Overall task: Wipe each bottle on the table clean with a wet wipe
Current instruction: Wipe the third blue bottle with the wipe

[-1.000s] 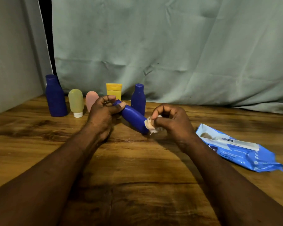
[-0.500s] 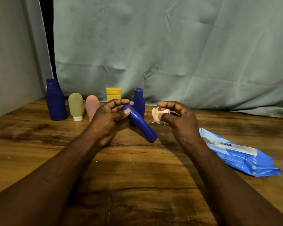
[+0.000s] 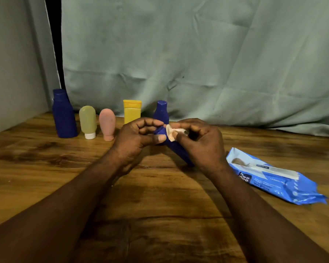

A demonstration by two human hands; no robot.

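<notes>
Wipe pinched against the cap end of a slanted blue bottle

Left hand curls round the bottle's upper end; right hand pinches the crumpled wet wipe against it, above mid-tabletop. Its long axis slants, cap up toward the far edge and base down toward the person's right. Gripped only near the top and damp, it could twist loose and hit the row of bottles behind.

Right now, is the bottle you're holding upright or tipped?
Tipped: the held blue bottle slants; left hand grips it, right hand pinches the wipe.
</notes>
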